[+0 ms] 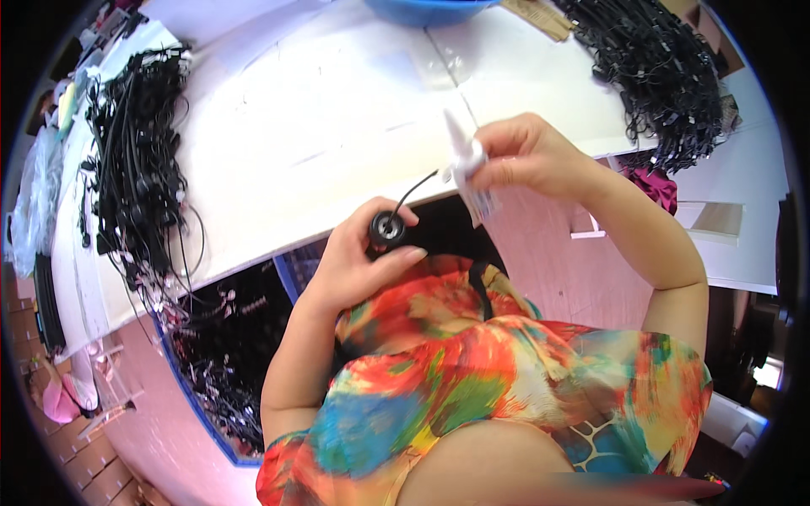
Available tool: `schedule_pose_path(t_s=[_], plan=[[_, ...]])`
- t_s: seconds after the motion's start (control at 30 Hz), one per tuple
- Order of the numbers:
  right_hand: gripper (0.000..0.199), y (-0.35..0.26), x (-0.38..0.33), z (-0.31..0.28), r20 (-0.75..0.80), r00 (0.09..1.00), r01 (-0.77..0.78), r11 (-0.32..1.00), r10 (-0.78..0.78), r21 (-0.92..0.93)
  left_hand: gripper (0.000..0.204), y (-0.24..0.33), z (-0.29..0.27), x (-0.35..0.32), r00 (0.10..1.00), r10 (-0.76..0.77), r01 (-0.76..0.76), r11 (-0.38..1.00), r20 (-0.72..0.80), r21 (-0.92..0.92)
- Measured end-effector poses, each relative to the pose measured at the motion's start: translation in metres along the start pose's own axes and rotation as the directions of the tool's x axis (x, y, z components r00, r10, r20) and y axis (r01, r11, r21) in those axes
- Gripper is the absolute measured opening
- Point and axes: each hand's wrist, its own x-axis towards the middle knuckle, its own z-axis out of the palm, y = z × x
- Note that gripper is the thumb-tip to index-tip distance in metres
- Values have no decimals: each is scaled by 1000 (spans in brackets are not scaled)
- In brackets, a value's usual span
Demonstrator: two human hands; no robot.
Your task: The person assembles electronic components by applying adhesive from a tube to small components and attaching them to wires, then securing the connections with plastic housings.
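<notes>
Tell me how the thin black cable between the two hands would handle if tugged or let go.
The black cable curves loosely between the left hand and right hand, so it is probably floppy. It looks thin, likely light. The round black end piece might swing or roll if released.

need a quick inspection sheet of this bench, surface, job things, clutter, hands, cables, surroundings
surface: white table, mostly bare in the middle
job's things: small round black part with a thin black lead running up to a white plastic wrapper
clutter: blue bowl at the far edge
grippers: left hand grips the black part; right hand pinches the wrapper
cables: black cable heap on the left, another heap at the far right
surroundings: blue-rimmed bin of black parts under the table
</notes>
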Motion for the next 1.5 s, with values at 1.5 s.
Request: schedule_pose_path(t_s=[1.5], plan=[[44, 174, 77, 124, 439, 898, 5, 999, -24, 46, 48, 25, -3, -13, 850, 351, -487, 808, -393, -332]])
